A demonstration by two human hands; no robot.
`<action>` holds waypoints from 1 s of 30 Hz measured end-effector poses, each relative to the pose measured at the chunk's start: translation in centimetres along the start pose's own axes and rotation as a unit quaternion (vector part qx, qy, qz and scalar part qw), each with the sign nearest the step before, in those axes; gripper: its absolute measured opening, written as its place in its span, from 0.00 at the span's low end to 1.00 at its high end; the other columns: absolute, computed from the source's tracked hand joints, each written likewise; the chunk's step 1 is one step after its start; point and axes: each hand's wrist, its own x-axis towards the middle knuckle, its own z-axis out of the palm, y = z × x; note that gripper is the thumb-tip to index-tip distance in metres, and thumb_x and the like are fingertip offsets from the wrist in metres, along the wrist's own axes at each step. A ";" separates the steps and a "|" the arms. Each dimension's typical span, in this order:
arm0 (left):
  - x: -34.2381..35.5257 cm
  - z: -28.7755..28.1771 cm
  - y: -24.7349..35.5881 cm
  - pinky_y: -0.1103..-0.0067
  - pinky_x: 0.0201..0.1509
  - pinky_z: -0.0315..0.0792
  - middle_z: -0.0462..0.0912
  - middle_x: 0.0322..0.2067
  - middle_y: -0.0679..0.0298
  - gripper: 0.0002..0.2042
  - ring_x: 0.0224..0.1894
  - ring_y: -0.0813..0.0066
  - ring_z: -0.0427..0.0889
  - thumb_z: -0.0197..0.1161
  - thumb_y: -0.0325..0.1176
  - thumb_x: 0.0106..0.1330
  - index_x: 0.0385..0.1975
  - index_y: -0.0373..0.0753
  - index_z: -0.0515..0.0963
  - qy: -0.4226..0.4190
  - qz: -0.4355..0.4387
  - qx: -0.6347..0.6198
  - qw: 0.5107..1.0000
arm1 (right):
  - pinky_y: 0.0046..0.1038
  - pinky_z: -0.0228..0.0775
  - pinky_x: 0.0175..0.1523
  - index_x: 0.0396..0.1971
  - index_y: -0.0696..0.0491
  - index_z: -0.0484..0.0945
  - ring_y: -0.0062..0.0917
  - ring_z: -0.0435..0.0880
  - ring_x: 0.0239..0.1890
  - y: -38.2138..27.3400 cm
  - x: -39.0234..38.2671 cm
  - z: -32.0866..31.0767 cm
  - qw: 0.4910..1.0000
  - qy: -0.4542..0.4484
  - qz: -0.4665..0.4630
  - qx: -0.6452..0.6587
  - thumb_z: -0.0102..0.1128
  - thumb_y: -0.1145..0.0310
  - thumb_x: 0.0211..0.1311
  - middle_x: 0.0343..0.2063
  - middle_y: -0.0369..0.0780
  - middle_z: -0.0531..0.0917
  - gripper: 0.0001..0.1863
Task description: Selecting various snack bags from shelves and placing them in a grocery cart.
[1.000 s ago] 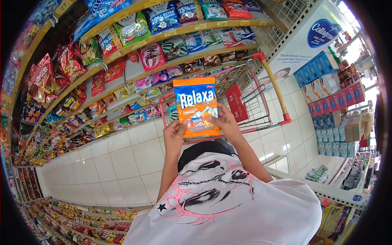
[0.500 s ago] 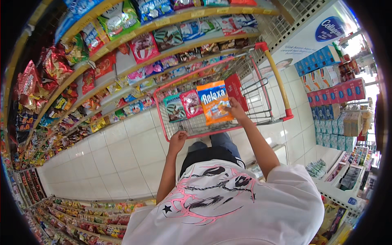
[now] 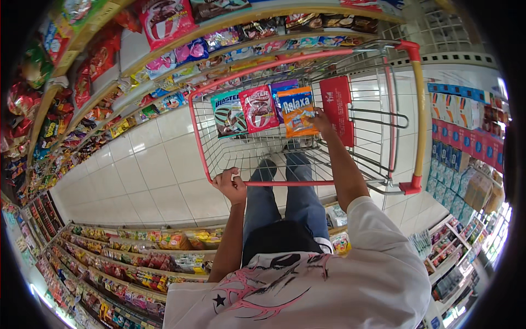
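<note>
A shopping cart with a red rim and wire sides stands before me. My left hand is closed over the near rim at its left corner. Inside the basket, my right hand pinches the right edge of an orange candy bag with a blue panel. To its left lie a pink candy bag and a green-and-black candy bag. A purple pack shows partly behind the orange bag. Right of my right hand, a flat red panel is in the cart.
Shelves of candy bags curve along the far side and left. More packed shelves stand at the lower left. Boxes are stacked on the right, beyond the cart's yellow handle. White floor tiles lie beneath.
The orange bag has gone lower into the basket, beside the other bags, still in my right hand. My left hand has closed on the rim. The view has shifted, showing more of my legs.
</note>
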 end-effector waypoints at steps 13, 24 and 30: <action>0.2 1.4 0.3 0.72 0.46 0.52 0.75 0.22 0.70 0.11 0.30 0.70 0.62 0.43 0.30 0.44 0.21 0.42 0.75 -0.020 0.013 -0.001 1.000 | 0.25 0.66 0.49 0.48 0.54 0.66 0.23 0.75 0.43 4.0 9.6 0.5 0.995 -0.023 0.057 0.082 0.61 0.77 0.52 0.40 0.40 0.77 0.23; 0.1 1.4 -0.1 0.73 0.43 0.52 0.75 0.22 0.68 0.11 0.30 0.70 0.61 0.43 0.30 0.46 0.21 0.40 0.75 -0.024 0.026 0.008 0.999 | 0.27 0.72 0.38 0.42 0.58 0.76 0.26 0.81 0.32 5.8 11.0 1.7 0.987 0.081 -0.129 -0.059 0.67 0.68 0.43 0.33 0.43 0.81 0.22; 0.2 0.8 0.0 0.73 0.43 0.52 0.75 0.22 0.68 0.10 0.30 0.70 0.61 0.42 0.29 0.45 0.20 0.40 0.74 -0.016 0.023 0.024 0.999 | 0.27 0.72 0.36 0.46 0.58 0.73 0.27 0.82 0.32 5.4 10.6 3.4 0.953 0.142 -0.095 -0.252 0.67 0.63 0.44 0.31 0.46 0.82 0.27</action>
